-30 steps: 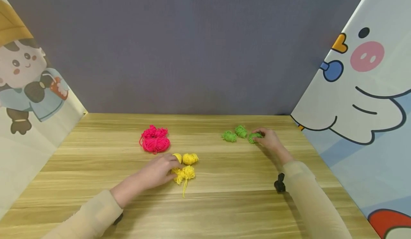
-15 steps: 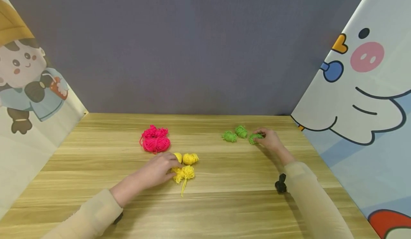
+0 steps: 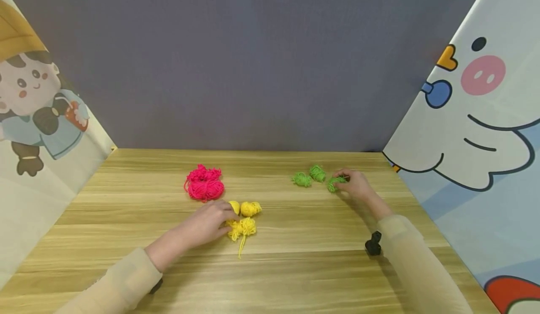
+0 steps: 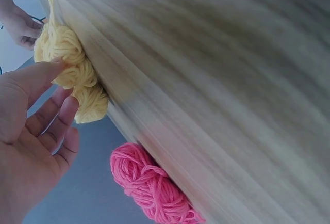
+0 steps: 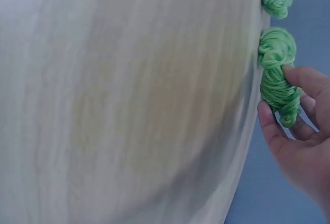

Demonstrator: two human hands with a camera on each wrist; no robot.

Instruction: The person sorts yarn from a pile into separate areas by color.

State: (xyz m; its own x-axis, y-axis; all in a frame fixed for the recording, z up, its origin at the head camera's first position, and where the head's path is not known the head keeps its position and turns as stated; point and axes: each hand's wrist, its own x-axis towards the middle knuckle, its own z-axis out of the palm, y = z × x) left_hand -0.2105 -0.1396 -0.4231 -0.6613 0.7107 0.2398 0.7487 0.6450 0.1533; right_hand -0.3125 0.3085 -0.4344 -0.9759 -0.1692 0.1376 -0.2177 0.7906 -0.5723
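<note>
In the head view, three yellow balls of yarn sit near the table's middle. My left hand (image 3: pixel 208 222) holds the nearest yellow yarn ball (image 3: pixel 248 227), which trails a loose strand. In the left wrist view its thumb (image 4: pixel 44 77) lies on the yarn while the other fingers curl loosely below. Behind it are a second yellow yarn ball (image 3: pixel 251 209) and a third (image 3: pixel 235 206), partly covered by my fingers. Farther back, my right hand (image 3: pixel 355 183) pinches a green yarn ball (image 5: pixel 281 90) between thumb and fingers. Two more green balls (image 3: pixel 302 179) (image 3: pixel 317 173) lie just left of it.
Pink-red yarn balls (image 3: pixel 204 189) rest on the wooden table (image 3: pixel 295 276) at back left. A grey panel (image 3: pixel 253 70) stands along the far edge. Printed cartoon panels (image 3: pixel 476 131) flank both sides. Another person's hand (image 4: pixel 23 28) shows at the left wrist view's edge.
The right forearm has shifted slightly to the right, and the green yarn ball under that hand has turned a little. The left hand stays practically still; the yellow strand has swung slightly.
</note>
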